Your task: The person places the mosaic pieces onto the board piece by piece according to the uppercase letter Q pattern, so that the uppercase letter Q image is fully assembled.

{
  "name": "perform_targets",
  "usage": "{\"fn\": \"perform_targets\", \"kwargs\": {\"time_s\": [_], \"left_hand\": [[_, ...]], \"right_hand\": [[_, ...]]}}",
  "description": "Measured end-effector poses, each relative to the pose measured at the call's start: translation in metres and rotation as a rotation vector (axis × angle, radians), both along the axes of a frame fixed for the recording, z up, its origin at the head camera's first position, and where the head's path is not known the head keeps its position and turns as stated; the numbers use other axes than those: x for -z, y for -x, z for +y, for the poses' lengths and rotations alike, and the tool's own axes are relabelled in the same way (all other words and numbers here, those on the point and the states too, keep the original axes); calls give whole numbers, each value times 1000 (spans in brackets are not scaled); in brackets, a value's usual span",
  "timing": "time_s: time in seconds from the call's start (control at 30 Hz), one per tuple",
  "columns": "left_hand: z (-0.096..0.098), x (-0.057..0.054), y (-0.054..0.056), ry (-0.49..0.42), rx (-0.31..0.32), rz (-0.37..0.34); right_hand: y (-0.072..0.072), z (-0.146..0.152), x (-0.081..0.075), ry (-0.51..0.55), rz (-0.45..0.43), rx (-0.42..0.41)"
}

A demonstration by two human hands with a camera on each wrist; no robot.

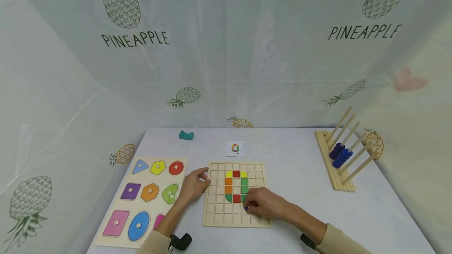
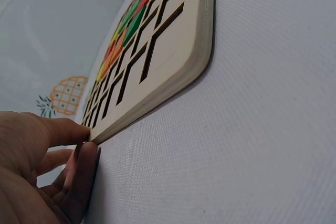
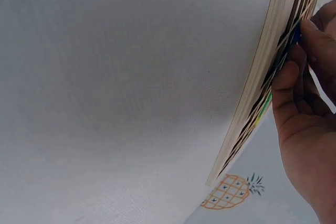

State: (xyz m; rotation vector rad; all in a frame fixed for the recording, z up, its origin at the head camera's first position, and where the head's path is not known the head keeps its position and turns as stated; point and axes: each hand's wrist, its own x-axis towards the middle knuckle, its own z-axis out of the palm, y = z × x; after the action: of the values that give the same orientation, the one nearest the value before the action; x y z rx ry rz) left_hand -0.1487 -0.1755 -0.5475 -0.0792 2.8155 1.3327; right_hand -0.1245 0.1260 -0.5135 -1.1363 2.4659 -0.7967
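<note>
A square wooden grid board [image 1: 215, 211] lies on the table with coloured tiles set in its cells as a ring: yellow corners and a red tile [image 1: 236, 174] at the top, orange tiles [image 1: 228, 185] on the left, green tiles [image 1: 244, 182] on the right. My left hand [image 1: 192, 186] grips the board's left edge near the far corner; in the left wrist view its fingertips meet at the rim. Between thumb and fingers, my right hand [image 1: 265, 203] pinches a small blue tile [image 1: 246, 209] at the ring's lower right. That hand partly covers the green tiles there.
Behind the board is a small pattern card [image 1: 229, 153], with a teal block [image 1: 186, 135] farther left. A shape puzzle board [image 1: 141, 173] with knobbed pieces lies left, under my left forearm. At right stands a wooden peg rack [image 1: 326, 160] with blue beads [image 1: 341, 158].
</note>
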Motion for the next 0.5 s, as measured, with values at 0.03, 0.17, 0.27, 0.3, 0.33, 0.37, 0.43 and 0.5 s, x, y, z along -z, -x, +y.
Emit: {"fn": "perform_targets", "kwargs": {"time_s": [0.03,0.17,0.27,0.3,0.33,0.37,0.43,0.5], "left_hand": [[0,0,0,0,-1,-3],[0,1,1,2,-2,-13],[0,1,1,2,-4,-13],[0,1,0,3,-5,-12],[0,1,0,2,-6,-11],[0,1,0,2,-7,-10],[0,1,1,4,-7,-8],[0,1,0,5,-6,-8]], "right_hand": [[0,0,0,-2,3,5],[0,0,1,-1,10,12],[1,1,1,10,9,-1],[1,1,1,14,9,-9],[2,1,2,18,12,-19],[2,1,2,22,16,-29],[2,2,3,32,20,-47],[3,2,4,41,29,-65]]}}
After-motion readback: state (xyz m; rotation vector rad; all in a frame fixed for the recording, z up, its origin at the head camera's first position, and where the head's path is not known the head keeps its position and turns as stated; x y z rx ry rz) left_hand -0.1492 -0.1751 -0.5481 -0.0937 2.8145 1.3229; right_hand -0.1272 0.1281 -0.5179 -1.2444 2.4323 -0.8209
